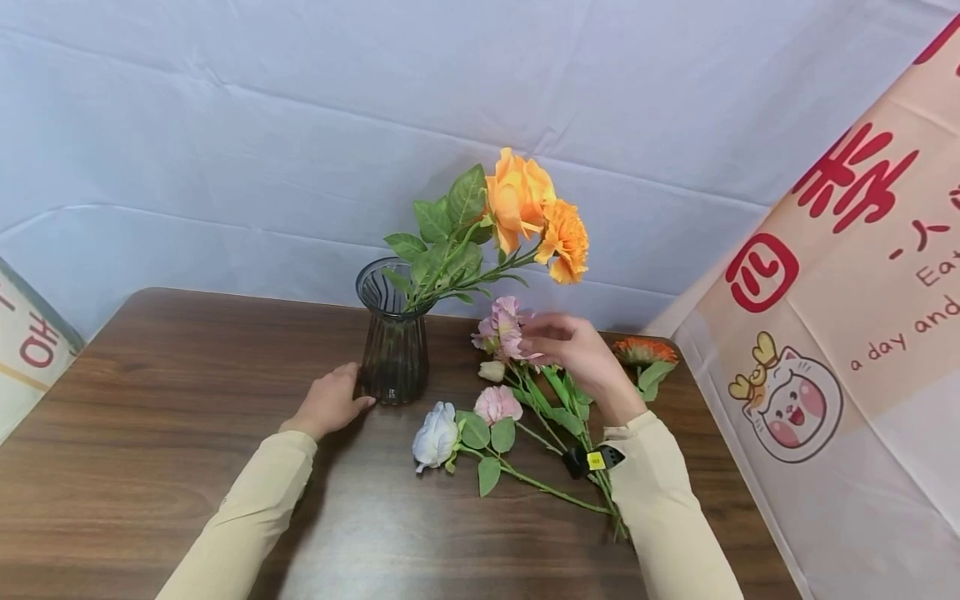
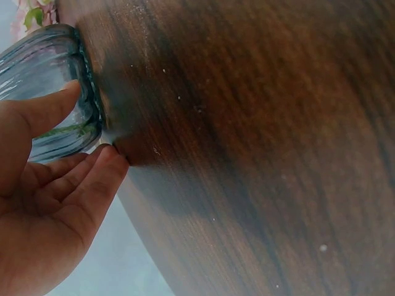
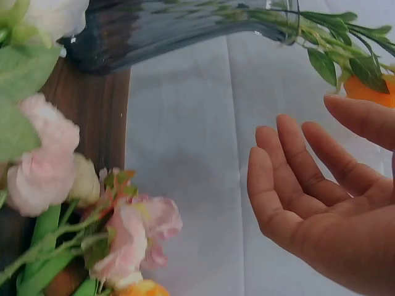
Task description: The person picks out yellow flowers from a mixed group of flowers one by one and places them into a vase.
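Note:
A ribbed dark glass vase stands on the table, holding an orange rose and an orange carnation that lean right. My left hand holds the vase low by its base; in the left wrist view the thumb lies along the glass and the fingers sit at the other side. With loosely bent fingers and nothing in it, my right hand hovers above the lying flowers. In the right wrist view that hand is apart from the pink-purple flower and the vase's stems.
On the table lie a pale blue rose, a pink flower, a whitish bud and a lilac flower. An orange-red flower lies at the far right corner. Cloth hangs behind, with a printed banner at right.

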The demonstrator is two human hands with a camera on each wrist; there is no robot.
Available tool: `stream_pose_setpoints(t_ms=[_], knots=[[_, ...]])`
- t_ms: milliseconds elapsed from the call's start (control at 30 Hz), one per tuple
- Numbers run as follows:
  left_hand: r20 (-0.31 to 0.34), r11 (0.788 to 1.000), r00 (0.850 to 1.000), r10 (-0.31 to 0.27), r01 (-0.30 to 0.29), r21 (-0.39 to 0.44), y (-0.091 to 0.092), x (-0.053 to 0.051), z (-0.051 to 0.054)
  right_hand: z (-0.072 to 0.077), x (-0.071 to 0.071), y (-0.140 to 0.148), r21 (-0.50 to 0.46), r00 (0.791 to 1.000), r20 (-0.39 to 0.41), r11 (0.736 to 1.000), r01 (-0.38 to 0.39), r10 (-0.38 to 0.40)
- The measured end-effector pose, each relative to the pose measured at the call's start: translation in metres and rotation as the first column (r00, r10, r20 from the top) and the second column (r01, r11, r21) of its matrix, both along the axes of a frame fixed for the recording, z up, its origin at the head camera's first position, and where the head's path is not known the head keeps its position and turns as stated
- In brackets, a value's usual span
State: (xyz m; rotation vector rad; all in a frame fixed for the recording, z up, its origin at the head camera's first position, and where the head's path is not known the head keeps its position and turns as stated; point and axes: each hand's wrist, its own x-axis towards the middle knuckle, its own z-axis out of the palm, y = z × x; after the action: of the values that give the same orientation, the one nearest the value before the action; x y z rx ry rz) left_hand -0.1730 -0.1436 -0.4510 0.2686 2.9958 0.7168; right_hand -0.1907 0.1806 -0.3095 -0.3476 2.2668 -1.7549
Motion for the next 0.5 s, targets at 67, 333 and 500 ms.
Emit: stream_pose_setpoints(t_ms=[67,333,500], knots=[[-0.002,1.0,1.0,0.001,-0.001,0.0,0.0,0.0,0.0,-0.001,0.001,0.006,0.019,1.0,0.009,1.0,0.013,-0.013],[0.013,1.0,1.0,0.009,-0.009,0.003,0.0,0.0,0.0,-0.011,0.006,0.031,0.209,0.997,0.055,0.977,0.049,-0.062],[0.018,1.0,1.0,0.01,-0.01,-0.002,0.0,0.0,0.0,-0.022,0.009,0.046,0.251,0.991,0.109,0.967,0.048,-0.077]])
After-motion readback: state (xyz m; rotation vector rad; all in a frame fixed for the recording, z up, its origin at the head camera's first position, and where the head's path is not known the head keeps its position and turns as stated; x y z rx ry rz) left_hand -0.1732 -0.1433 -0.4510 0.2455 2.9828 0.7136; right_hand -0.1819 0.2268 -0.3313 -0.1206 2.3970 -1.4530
